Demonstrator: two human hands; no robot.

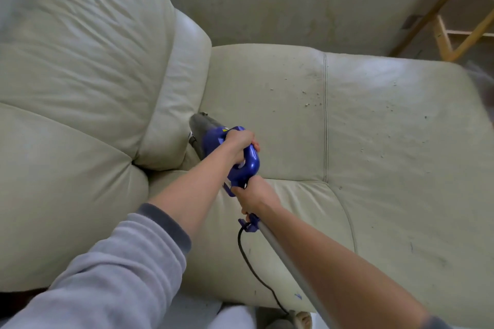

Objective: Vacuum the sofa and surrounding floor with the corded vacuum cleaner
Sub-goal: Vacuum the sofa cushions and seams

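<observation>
Both hands grip the vacuum cleaner (pixel 235 155): left hand (pixel 239 145) wraps the handle, right hand (pixel 254 193) clutches the tube, nozzle against the sofa (pixel 374 141).

Creased leather sofa (pixel 267 93) — glossy plastic vacuum (pixel 251 160)

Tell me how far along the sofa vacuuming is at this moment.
Early to midway, by the look of it. In hand: the left hand and right hand grip the blue vacuum cleaner, its nozzle at the crease beside the back cushion. Left: crumbs lie scattered across the seat cushion near the seam. The floor is barely visible, so its state cannot be judged.
</observation>
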